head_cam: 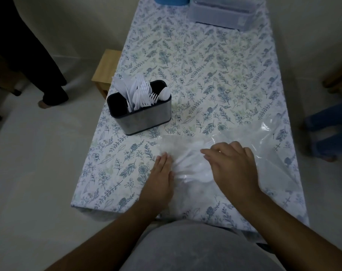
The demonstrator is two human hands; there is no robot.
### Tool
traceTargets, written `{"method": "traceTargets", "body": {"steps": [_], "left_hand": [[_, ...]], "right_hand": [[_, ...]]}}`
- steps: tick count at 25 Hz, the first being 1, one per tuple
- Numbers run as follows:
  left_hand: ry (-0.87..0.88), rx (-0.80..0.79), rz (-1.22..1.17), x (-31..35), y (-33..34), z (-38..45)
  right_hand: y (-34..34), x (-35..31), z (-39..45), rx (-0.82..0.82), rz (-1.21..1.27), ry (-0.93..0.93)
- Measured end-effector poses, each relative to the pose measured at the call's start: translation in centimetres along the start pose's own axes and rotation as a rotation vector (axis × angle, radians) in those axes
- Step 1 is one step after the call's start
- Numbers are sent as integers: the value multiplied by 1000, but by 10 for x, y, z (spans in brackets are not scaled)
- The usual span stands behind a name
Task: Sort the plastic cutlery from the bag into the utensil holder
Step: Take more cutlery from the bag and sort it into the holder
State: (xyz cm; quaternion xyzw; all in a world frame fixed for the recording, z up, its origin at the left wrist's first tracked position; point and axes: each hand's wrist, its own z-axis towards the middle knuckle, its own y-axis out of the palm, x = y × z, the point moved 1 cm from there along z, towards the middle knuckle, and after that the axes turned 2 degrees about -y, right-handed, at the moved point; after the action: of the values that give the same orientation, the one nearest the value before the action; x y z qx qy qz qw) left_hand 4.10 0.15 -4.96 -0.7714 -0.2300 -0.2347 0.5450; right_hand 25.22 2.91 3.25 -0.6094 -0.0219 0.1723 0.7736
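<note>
The bag [244,153] is spread flat near the tabletop's [215,65] near edge, seemingly so the cutlery [193,171] inside can be reached; it is pinned by the left hand [162,173], fingers straight and released; the right hand [234,165] rests on it, fingers loosely bent, grasping nothing visible; the holder [140,116], by the left edge, is already partly filled with forks [144,94].

The bag [244,145] at five o'clock is clear, glossy plastic film, crinkled and catching highlights. The utensil holder [141,116] at nine o'clock has a brushed, dull-sheened metal wall and a matt black rim. The cutlery [142,92] in it is smooth white plastic. A matt floral printed cloth [205,75] covers the counter. At twelve o'clock sits a translucent, frosted plastic container [221,14]. A pale wooden stool [105,69] stands at ten o'clock.
</note>
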Motion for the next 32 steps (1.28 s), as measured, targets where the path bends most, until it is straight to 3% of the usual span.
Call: {"method": "traceTargets", "body": {"steps": [9, 13, 17, 23, 32], "left_hand": [[0, 4, -145, 3, 3, -6], [-13, 57, -286, 1, -3, -6], [-324, 268, -494, 2, -34, -1], [-486, -23, -281, 5, -58, 31], [-453, 34, -333, 14, -57, 39]], "right_hand": [[-14, -28, 6, 1, 28, -62], [-3, -21, 3, -105, -10, -4], [-9, -18, 5, -118, 57, 36], [10, -34, 8, -397, 141, 72], [12, -42, 16, -557, 58, 133]]}}
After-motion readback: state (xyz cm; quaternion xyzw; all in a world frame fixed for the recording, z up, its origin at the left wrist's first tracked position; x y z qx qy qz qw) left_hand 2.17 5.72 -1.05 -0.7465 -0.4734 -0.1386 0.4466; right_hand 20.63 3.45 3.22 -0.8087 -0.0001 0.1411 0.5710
